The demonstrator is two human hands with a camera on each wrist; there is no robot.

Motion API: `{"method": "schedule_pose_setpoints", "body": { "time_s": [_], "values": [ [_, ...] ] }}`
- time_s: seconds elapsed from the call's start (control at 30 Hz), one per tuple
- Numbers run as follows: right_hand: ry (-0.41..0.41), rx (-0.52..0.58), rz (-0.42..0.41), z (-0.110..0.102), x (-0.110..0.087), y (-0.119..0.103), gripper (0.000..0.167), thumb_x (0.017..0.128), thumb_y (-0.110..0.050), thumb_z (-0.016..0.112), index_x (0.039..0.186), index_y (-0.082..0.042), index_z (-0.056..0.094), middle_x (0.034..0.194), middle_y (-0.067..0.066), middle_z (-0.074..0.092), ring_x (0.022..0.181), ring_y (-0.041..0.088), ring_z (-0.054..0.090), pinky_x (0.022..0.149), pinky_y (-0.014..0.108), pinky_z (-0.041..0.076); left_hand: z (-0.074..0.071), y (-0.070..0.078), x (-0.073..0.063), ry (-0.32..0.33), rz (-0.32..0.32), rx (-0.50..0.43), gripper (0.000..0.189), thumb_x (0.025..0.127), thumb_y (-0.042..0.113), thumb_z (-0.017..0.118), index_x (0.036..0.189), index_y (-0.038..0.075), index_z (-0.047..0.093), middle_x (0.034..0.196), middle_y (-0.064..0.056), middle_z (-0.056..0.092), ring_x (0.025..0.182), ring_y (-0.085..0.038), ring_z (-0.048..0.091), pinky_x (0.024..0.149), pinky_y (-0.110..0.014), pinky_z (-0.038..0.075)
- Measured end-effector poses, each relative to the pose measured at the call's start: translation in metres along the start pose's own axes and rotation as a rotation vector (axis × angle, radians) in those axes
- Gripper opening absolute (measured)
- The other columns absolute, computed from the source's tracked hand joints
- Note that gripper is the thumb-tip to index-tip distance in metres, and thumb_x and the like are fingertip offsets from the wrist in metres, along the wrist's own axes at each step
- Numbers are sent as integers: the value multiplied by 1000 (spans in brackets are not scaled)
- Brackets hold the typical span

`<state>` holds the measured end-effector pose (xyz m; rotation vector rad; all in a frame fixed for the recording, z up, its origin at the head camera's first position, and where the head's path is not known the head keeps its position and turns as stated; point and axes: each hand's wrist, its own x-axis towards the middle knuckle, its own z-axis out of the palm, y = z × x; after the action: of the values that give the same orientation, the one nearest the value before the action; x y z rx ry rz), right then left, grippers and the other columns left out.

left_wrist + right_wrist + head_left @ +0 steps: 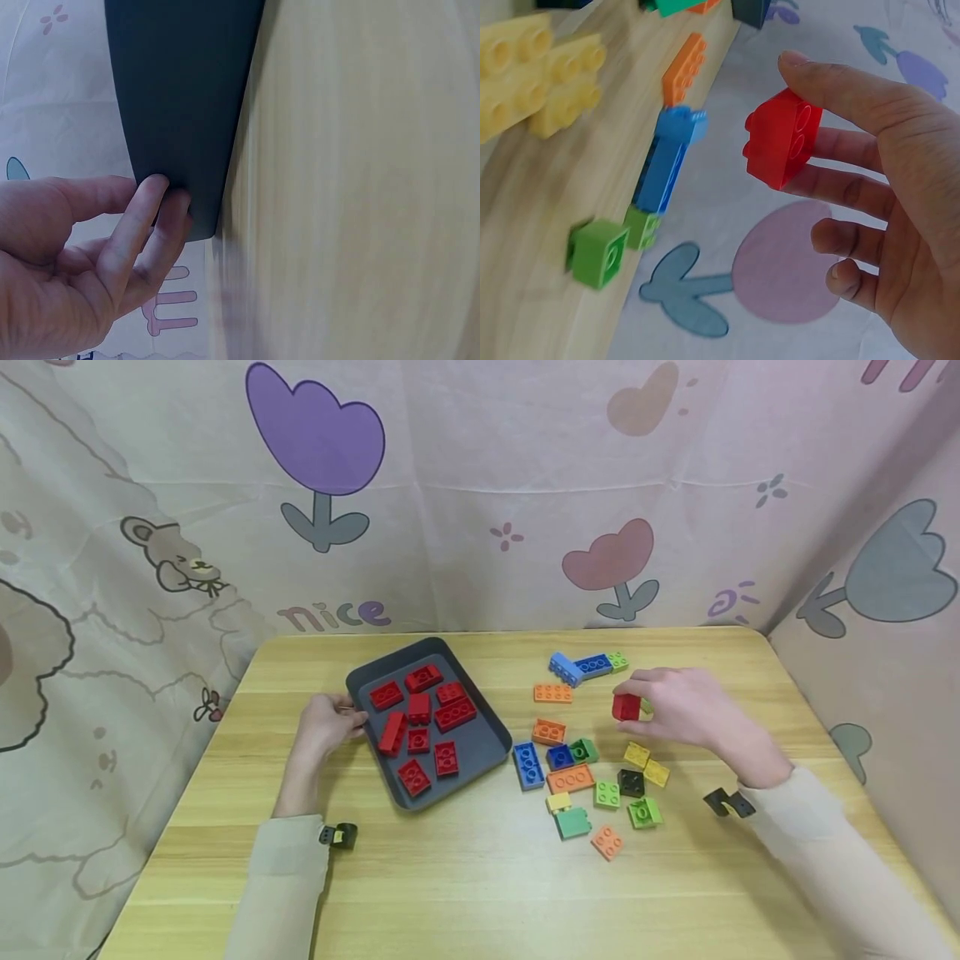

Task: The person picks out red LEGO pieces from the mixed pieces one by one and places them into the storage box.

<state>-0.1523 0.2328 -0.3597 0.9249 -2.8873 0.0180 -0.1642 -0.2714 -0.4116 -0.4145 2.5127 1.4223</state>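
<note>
My right hand [686, 708] pinches a red toy brick [626, 707] between thumb and fingers at the right of the table. In the right wrist view the red brick [784, 141] shows its studs and hollow underside, while the lower fingers curl free of it. A dark grey tray [480, 764] lies at an angle, left of centre, with several red bricks [455, 714] in it. At its left side my left hand [324, 724] holds the tray's edge. The left wrist view shows fingertips [155, 182] against the tray's outer wall [180, 97].
Right of the tray lie several loose bricks: orange [552, 693], blue [528, 766], green [573, 823], yellow [637, 755] and a black brick [631, 782]. A lime brick [600, 253] sits near the right hand. A patterned cloth [465, 568] hangs behind the wooden table [465, 885].
</note>
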Motion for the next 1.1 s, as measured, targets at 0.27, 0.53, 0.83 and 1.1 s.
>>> {"method": "schedule_pose_setpoints", "body": {
  "time_s": [0.27,0.53,0.83,1.1],
  "values": [
    [44,-22,-116,-3,22,-18,47,82,-44,89,118,-16,79,114,6,80,95,27,78,60,34,63,-1,-1,1,-1,-7,3,51,102,4,64,143,-21,47,133,-39,63,76,-4,69,76,-23,68],
    [47,-41,-208,-2,40,-33,50,80,-51,89,116,-17,79,109,3,80,91,23,78,56,26,58,-1,-1,1,2,-6,4,50,102,4,64,142,-20,49,129,-35,65,73,-2,68,74,-22,67],
    [32,-51,-260,-2,55,-51,53,80,-54,88,116,-17,78,108,2,79,89,21,76,52,22,53,-1,-1,1,0,-3,11,50,102,5,64,143,-20,49,129,-36,65,73,-1,67,74,-21,67],
    [83,-110,-373,1,70,-63,47,81,-53,88,112,-19,79,91,-5,74,69,12,65,44,18,39,-1,-1,2,-8,4,15,50,102,4,64,143,-21,48,133,-39,63,73,-1,68,76,-22,68]
  ]
}}
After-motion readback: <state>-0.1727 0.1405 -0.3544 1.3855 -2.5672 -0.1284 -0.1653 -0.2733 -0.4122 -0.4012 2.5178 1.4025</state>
